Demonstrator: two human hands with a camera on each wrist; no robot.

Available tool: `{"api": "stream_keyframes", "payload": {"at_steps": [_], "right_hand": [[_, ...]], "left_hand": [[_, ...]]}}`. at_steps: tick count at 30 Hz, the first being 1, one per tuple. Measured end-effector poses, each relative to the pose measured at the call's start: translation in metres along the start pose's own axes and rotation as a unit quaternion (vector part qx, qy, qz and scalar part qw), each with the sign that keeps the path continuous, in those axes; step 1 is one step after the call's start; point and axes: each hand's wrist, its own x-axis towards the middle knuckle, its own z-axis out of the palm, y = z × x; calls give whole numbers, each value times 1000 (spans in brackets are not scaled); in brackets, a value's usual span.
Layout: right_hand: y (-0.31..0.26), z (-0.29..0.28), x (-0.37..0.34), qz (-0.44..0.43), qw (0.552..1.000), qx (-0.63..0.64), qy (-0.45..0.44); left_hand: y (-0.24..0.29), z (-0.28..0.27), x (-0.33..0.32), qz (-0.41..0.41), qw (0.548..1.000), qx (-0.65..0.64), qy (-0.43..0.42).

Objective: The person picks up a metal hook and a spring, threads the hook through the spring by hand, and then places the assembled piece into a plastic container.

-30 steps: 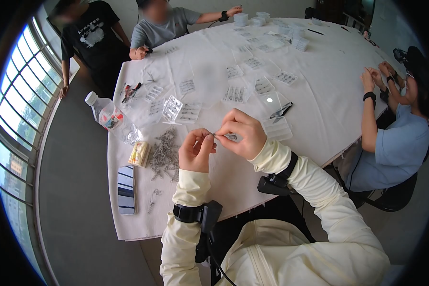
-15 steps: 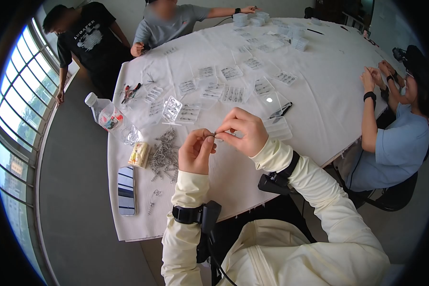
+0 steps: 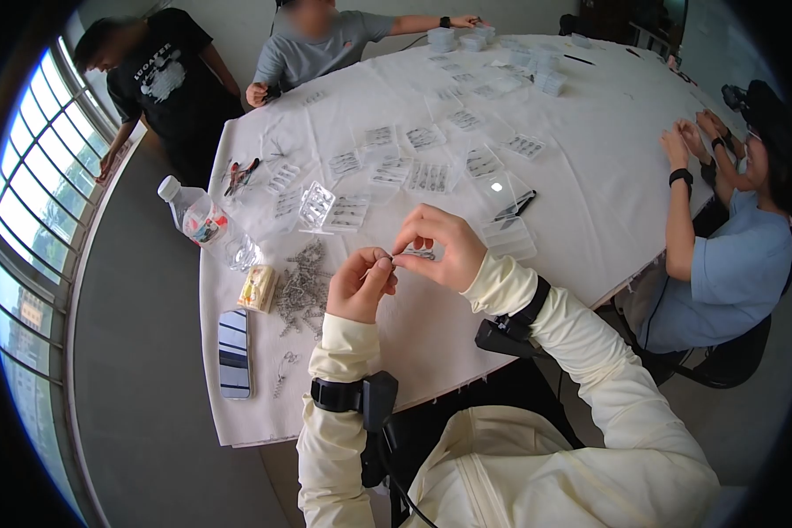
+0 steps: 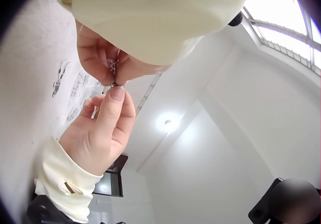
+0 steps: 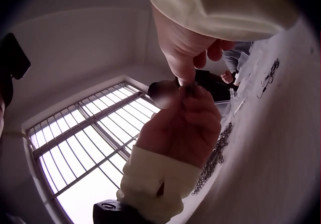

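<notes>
Above the near part of the table, the left hand and right hand meet at their fingertips. Between them they pinch a small metal piece, which shows silvery in the left wrist view among the curled fingers; its full shape is hidden. The left thumb presses against its index finger. In the right wrist view the right hand comes from above and the left hand from below. A tangled pile of metal pieces lies left of the hands, and a few pieces lie behind the right fingers.
Clear plastic boxes with metal pieces spread beyond the hands. A bottle, a yellow packet, a phone and red-handled pliers are at the left. A black tool lies behind the right hand. Other people are around the table.
Both hands have shifted slightly left, still pinching the small piece together. The person in black at the far left has leaned toward the window; the seated person in grey has moved an arm.
</notes>
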Motion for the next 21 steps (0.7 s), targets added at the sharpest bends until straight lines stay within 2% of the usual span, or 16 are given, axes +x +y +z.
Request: {"api": "stream_keyframes", "payload": {"at_steps": [2, 4, 5, 7, 8, 10, 14, 19, 21], "right_hand": [[3, -1, 0, 14, 1000, -2, -19], [11, 1, -1, 117, 978, 159, -63], [14, 2, -2, 118, 978, 160, -63], [16, 1, -2, 190, 935, 288, -81], [17, 1, -2, 190, 935, 288, -81], [15, 0, -1, 226, 905, 350, -82], [19, -2, -2, 267, 892, 353, -91], [17, -1, -3, 320, 820, 464, -95], [16, -1, -3, 325, 817, 466, -97]], "left_hand": [[1, -1, 0, -4, 1000, -3, -6], [1, -3, 0, -8, 1000, -6, -11], [0, -4, 0, -10, 1000, -13, -11], [2, -2, 0, -12, 1000, -21, -10], [4, 1, -1, -14, 1000, -27, 1], [5, 3, -1, -16, 999, -33, 13], [3, -2, 0, -17, 998, -67, -14], [0, -4, 2, -14, 995, -88, -43], [1, -3, 1, -3, 996, -81, -29]]}}
